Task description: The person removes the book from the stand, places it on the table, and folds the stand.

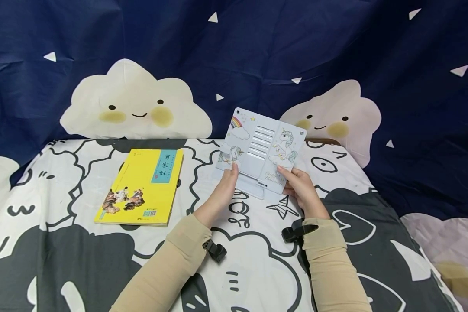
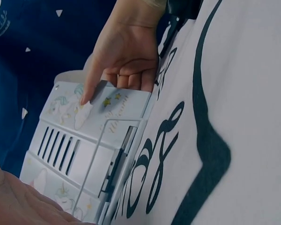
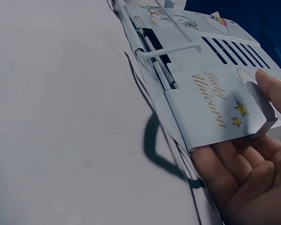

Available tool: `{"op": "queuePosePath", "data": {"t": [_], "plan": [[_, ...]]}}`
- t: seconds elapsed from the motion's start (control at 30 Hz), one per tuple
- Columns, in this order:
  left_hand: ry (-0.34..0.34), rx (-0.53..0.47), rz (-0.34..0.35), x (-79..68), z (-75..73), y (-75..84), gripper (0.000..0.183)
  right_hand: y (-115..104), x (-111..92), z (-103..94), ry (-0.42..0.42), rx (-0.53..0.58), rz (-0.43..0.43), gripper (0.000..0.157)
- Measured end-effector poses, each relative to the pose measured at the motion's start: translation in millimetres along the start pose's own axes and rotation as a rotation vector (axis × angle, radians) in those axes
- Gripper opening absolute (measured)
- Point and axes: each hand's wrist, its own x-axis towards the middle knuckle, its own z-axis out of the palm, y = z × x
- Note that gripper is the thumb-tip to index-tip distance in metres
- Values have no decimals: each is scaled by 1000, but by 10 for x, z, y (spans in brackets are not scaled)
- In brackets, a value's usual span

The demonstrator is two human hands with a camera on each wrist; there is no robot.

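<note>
the stand [image 1: 271, 157] looks smooth metal, the book [image 1: 142, 186] paper, the backdrop [image 1: 257, 43] creased cloth.

The white slotted stand [image 1: 262, 167], printed with unicorns and a rainbow, tilts back, held at both sides.

Flat on the left of a white cloth [image 1: 257, 268] with black cartoon outlines and dark patches: a yellow book [image 1: 138, 182], closed, cover up, with a blue panel [image 1: 165, 167] of Chinese characters near its top right and small printed figures [image 1: 132, 198] toward its lower left. Behind, a dark blue curtain [image 1: 257, 39] scattered with white triangles [image 1: 213, 17]. Low on it, a broad cream cloud [image 1: 136, 97] (smiling, with yellow cheeks) and, farther right, a pinker cloud [image 1: 356, 108], smiling too.
</note>
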Motion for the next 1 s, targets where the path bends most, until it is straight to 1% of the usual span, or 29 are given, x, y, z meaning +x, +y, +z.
{"op": "queuePosePath", "data": {"t": [0.23,0.37,0.43,0.57,0.8,1.0], "plan": [[11,12,-25,21,-39,-26,99,-3,-7,3,-69,0,2,46],[10,10,-19,39,-51,-37,98,-2,-7,8,-86,0,-4,46],[9,7,-8,39,-39,-32,95,3,-4,11,-92,-2,-9,46],[21,-11,-8,27,12,-11,91,9,-1,9,-113,-17,-22,47],[69,-42,-48,13,77,6,90,10,3,-23,-160,-24,-15,40],[64,-52,-63,10,73,-14,91,19,-5,-78,-205,-30,7,42]]}}
